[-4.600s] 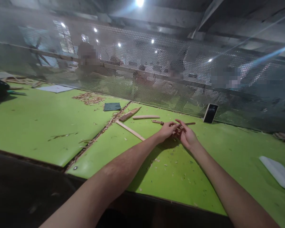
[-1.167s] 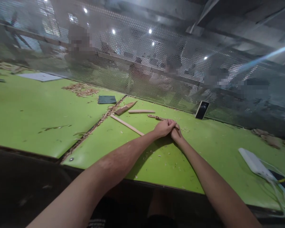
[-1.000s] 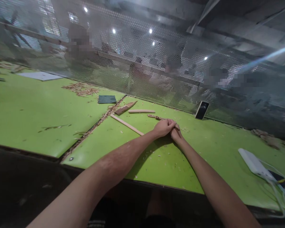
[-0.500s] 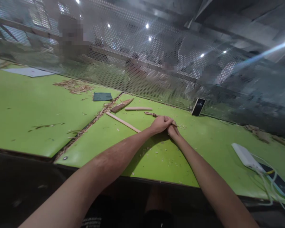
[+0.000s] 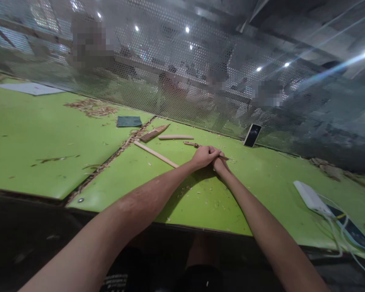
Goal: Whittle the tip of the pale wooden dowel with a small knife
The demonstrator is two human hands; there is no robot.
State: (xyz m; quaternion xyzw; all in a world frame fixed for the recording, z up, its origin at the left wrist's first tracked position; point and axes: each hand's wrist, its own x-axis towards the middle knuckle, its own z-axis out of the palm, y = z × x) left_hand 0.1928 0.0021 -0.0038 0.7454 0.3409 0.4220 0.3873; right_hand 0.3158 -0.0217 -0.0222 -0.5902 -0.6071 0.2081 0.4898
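My left hand [image 5: 204, 156] is closed around a thin, brown, knobbly wooden stick [image 5: 191, 144], whose end sticks out to the left. Pressed against it, my right hand [image 5: 220, 165] is closed too. A dark pointed tip [image 5: 225, 157] shows past the fingers on the right; whether it belongs to the stick or to a blade I cannot tell. Beyond my left hand lie a short pale wooden stick [image 5: 175, 137] and a brown pointed piece of wood [image 5: 155, 133]. A longer pale stick [image 5: 155, 153] runs toward my left forearm. Small shavings dot the green table [image 5: 200, 211] below.
A dark green sheet [image 5: 129, 121] and a pile of shavings [image 5: 91, 107] lie to the left. A phone [image 5: 252, 135] leans on the perforated metal screen [image 5: 182, 93]. At right are a white power bank [image 5: 312, 198] with cables and another phone [image 5: 357, 231]. People are blurred behind the screen.
The view has shifted slightly. The dark tip to the right of my hands shows more plainly now. Both hands stay together, and the other things on the table have not moved.
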